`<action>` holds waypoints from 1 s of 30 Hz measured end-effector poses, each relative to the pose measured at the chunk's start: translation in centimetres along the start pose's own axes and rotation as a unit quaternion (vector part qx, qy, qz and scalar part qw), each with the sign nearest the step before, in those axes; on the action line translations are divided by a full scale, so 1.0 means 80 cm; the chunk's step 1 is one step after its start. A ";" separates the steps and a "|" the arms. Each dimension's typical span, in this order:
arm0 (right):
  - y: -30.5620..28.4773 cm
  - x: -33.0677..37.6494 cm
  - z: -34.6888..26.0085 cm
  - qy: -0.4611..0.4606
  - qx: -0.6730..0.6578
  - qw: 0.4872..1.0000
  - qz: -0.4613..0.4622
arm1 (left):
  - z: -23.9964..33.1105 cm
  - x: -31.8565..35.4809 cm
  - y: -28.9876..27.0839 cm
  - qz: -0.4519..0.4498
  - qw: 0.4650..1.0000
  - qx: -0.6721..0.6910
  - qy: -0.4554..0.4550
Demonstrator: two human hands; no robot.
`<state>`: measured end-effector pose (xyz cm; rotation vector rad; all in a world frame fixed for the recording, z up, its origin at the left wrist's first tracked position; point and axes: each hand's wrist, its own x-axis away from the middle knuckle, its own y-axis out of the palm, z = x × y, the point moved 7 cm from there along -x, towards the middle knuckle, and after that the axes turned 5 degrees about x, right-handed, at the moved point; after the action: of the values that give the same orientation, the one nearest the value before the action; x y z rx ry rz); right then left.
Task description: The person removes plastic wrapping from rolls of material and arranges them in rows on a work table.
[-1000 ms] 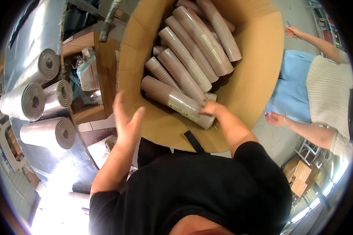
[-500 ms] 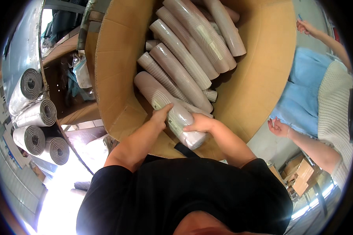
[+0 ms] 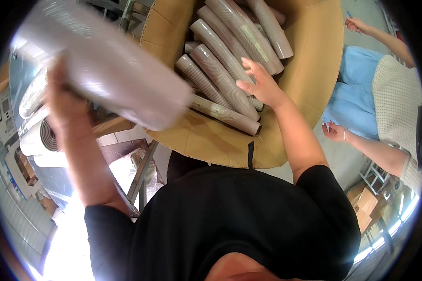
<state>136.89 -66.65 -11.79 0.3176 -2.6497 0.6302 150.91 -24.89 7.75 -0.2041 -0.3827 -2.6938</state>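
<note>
My left hand grips a thick roll of patterned sheet in clear plastic wrap, raised out to the left of the carton; both are smeared by motion. Its near end passes over the carton's left rim. Inside the big cardboard carton lie several slimmer wrapped rolls, slanting side by side. Over them hovers my right hand, fingers apart and holding nothing. One more wrapped roll lies across the near side of the carton.
To the left, grey-and-white rolls rest on a table, partly hidden by my left arm. A metal frame stands below the carton's left edge. On the right stands another person, one hand holding a small blue item.
The thick roll has come up out of the carton and swung left in my left hand. My right hand has let go of it and sits above the other rolls.
</note>
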 end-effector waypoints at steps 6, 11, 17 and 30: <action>0.064 0.038 0.158 0.224 0.225 0.944 -0.088 | 0.233 -0.190 -0.213 0.144 0.982 -0.125 0.012; 0.100 0.083 0.250 0.319 0.209 0.907 -0.179 | 0.226 -0.261 -0.324 0.266 0.851 -0.450 -0.059; 0.106 0.088 0.349 0.372 0.224 0.888 -0.150 | 0.192 -0.138 -0.144 0.211 0.640 -0.674 0.302; 0.146 -0.002 0.434 0.358 0.031 0.928 -0.098 | -0.612 0.213 -0.045 -0.076 0.677 -0.350 -0.643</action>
<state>122.21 -72.84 -44.72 0.2948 -1.8764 0.6161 129.81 -42.57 -36.35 -2.3731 0.3484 -2.1748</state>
